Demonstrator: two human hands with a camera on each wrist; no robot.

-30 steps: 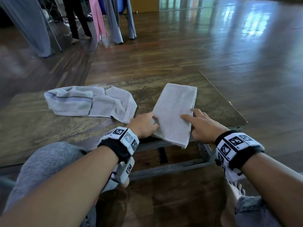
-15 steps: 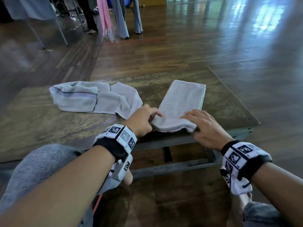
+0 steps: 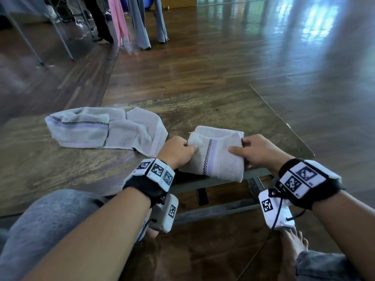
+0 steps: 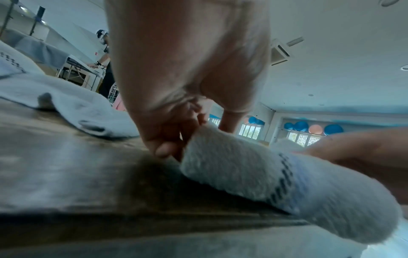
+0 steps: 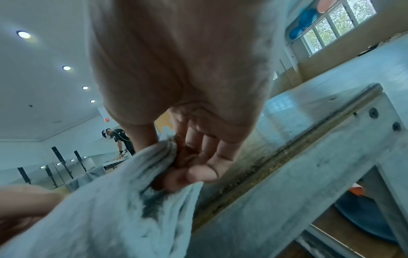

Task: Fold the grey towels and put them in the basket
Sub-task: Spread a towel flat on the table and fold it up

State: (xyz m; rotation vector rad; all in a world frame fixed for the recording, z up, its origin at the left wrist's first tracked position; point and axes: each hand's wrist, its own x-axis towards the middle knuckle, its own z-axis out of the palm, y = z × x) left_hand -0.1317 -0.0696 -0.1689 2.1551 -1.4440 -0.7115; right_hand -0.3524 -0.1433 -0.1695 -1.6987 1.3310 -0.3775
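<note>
Folded grey towel (image 3: 215, 154) pinched at both sides between hands, left (image 3: 175, 151) and right (image 3: 261, 152).

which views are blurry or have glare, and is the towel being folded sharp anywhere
Head view: window glare streaks the wooden floor; folded towel is sharp, checkered stripe readable. Left wrist view: left hand and towel soft, out of focus. Right wrist view: right hand blurred, edges bowed.

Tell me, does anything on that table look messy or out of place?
Yes: the second towel lies rumpled on the table, unfolded. The towel being folded overhangs the table's near edge, held by the left hand and right hand. No basket shows.
</note>
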